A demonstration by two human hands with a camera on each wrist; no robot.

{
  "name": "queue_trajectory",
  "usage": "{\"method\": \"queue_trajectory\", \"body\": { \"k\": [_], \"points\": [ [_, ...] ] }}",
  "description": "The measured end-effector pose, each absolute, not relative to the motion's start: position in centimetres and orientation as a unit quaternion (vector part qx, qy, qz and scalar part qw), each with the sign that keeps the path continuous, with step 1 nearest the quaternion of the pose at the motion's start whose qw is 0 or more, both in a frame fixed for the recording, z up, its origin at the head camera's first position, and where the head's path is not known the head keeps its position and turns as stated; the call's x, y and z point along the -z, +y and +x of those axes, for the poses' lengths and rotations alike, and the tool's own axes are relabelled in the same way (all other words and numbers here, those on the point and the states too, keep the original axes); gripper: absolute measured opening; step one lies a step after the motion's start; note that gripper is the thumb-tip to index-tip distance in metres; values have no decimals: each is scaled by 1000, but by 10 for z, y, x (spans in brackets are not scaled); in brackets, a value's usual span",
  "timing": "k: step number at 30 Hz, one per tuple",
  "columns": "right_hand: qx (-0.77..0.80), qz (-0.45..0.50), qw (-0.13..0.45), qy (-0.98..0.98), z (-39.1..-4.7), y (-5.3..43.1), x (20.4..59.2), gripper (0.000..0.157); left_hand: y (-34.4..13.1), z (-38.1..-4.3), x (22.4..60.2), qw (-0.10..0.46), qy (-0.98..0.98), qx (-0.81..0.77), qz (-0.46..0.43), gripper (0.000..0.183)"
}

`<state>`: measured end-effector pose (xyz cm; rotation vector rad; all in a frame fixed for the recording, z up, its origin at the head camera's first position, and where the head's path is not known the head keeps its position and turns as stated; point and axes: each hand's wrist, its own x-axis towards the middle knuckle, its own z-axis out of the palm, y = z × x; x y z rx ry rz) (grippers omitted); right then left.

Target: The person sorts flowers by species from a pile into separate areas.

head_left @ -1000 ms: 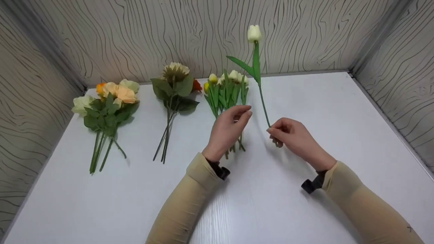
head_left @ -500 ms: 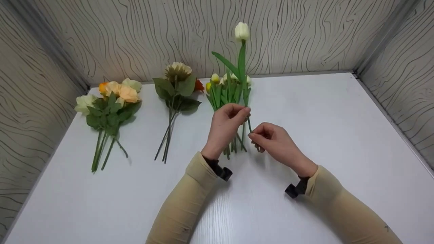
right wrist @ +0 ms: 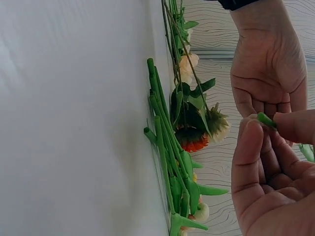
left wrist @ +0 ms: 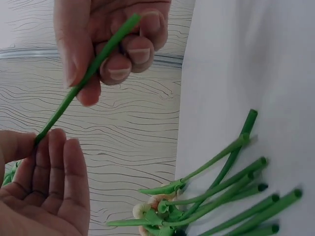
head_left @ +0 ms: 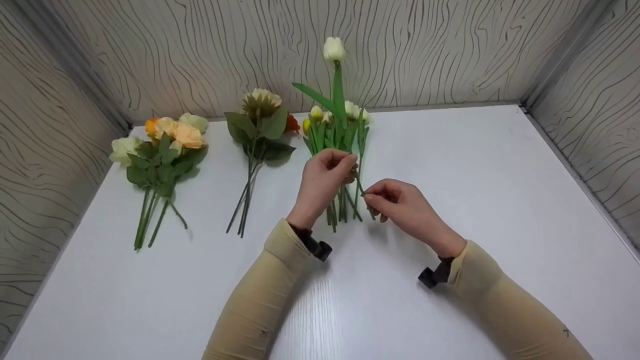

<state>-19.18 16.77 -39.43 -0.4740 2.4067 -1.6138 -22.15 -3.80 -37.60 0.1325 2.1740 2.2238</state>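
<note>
A white tulip with long green leaves stands nearly upright between my hands, above the table. My left hand pinches its stem between thumb and fingertips, just below the leaves. Lower down, near the cut end, my right hand pinches the same stem. Behind and under the left hand lies a bunch of tulips with white and yellow heads; the hand covers its middle. In the right wrist view the held stem's end pokes out between thumb and fingers, while the bunch's stems lie on the table.
Left of the tulips lie a few large-leaved flowers, one cream and one red-orange. Farther left is a bunch of peach, orange and pale green roses. The white table ends at a patterned back wall.
The held tulip has moved left, over the bunch. My right hand came left with it, and my left hand, earlier apart from the stem, now pinches it.
</note>
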Motion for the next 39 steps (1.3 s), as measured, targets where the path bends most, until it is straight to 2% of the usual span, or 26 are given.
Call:
{"method": "queue_trajectory", "body": {
  "k": [6,11,20,33,39],
  "points": [
    [545,-157,103,817,-196,168,391,27,-70,-239,378,17,720,-693,17,18],
    [550,-152,104,815,-197,168,391,24,-90,-254,391,47,737,-674,-8,18],
    [554,-146,109,813,-198,166,395,23,-95,-272,412,101,767,-631,-67,22],
    [553,-148,110,813,-198,161,393,26,-95,-272,423,82,786,-610,-54,19],
    [551,-149,111,813,-200,162,396,27,-97,-269,423,79,790,-607,-48,24]
  ]
}}
